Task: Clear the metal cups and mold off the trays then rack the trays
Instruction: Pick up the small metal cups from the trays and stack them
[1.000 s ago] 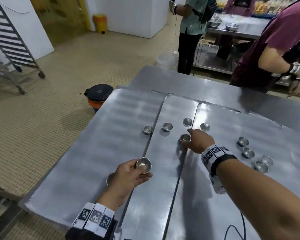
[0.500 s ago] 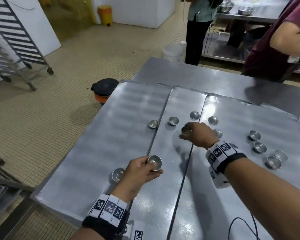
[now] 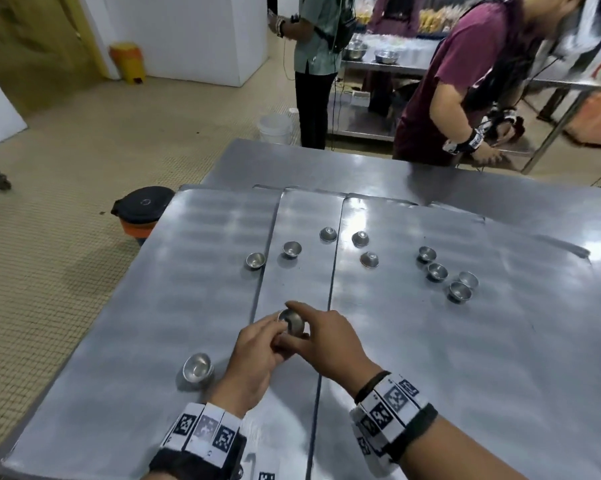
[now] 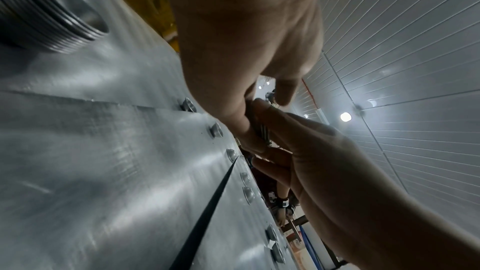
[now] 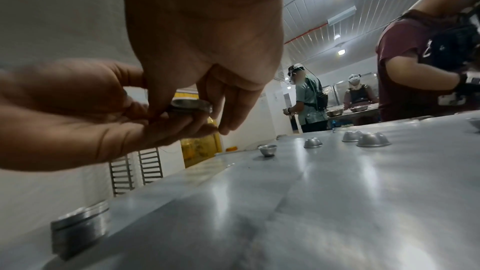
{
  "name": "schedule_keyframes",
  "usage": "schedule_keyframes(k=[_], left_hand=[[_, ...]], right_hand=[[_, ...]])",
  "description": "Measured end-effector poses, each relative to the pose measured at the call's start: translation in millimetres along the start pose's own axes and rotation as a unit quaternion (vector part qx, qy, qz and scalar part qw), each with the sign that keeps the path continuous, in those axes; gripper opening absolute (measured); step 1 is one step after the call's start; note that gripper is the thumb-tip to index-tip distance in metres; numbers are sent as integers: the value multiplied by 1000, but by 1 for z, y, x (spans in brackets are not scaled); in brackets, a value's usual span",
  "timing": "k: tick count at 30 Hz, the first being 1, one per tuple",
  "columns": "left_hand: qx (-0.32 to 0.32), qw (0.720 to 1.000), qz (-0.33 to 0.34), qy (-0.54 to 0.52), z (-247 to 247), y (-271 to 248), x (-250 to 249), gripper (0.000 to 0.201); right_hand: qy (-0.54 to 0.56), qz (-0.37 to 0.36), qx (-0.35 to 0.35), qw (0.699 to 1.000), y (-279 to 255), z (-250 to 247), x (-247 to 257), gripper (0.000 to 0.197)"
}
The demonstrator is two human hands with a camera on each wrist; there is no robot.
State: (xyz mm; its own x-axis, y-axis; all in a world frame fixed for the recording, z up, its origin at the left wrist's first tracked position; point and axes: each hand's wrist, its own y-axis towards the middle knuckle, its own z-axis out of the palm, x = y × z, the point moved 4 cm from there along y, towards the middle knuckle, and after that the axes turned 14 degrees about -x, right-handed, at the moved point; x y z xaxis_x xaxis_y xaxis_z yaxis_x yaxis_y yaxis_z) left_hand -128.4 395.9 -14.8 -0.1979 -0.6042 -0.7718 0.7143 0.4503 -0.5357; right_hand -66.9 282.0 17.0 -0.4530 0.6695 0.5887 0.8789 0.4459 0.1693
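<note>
A: Both hands meet over the middle tray point(image 3: 293, 216). Left hand point(image 3: 254, 355) cradles one cup point(image 3: 281, 342); right hand point(image 3: 330, 344) pinches another cup point(image 3: 292, 320) above it.

B: Nesting them, likely. Line the rims up, press straight down. Stack point(image 3: 197, 368) waits just left; loose cups point(image 3: 444, 273) sit well apart.

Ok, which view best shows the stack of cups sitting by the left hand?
The left wrist view: the stack fills its corner, nested rims plainly countable. The head view shows it from above, looking like a single cup beside the left hand. The right wrist view has it low, blurred.
</note>
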Motion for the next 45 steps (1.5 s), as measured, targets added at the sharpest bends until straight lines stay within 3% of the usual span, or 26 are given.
schedule_keyframes(k=[6,12,18,23,27,30,34,39,45], left_hand=[[43,998,1,39,22,-8,3,22],[30,997,-13,75,75,-10,25,18],[44,993,-34,103,142,-23,64,21],[27,993,-51,101,171,-32,92,21],[-7,994,-47,102,174,-41,102,19],[-35,993,-35,109,169,-46,104,19],[-60,992,-29,110,167,-51,106,18],[-67,992,-18,102,170,-56,109,19],[-58,992,-17,110,165,-53,105,15]], right_hand=[[17,40,20,999,-16,-26,-30,85],[-78,149,-45,985,-3,-89,-151,47],[-138,240,-84,957,7,-146,-260,33],[-140,216,-54,965,27,-158,-314,13],[-156,191,-22,969,39,-152,-336,43],[-143,175,-33,974,46,-149,-340,35],[-138,184,-30,973,43,-148,-340,45],[-134,153,9,979,29,-141,-327,37],[-84,144,0,986,12,-134,-305,34]])
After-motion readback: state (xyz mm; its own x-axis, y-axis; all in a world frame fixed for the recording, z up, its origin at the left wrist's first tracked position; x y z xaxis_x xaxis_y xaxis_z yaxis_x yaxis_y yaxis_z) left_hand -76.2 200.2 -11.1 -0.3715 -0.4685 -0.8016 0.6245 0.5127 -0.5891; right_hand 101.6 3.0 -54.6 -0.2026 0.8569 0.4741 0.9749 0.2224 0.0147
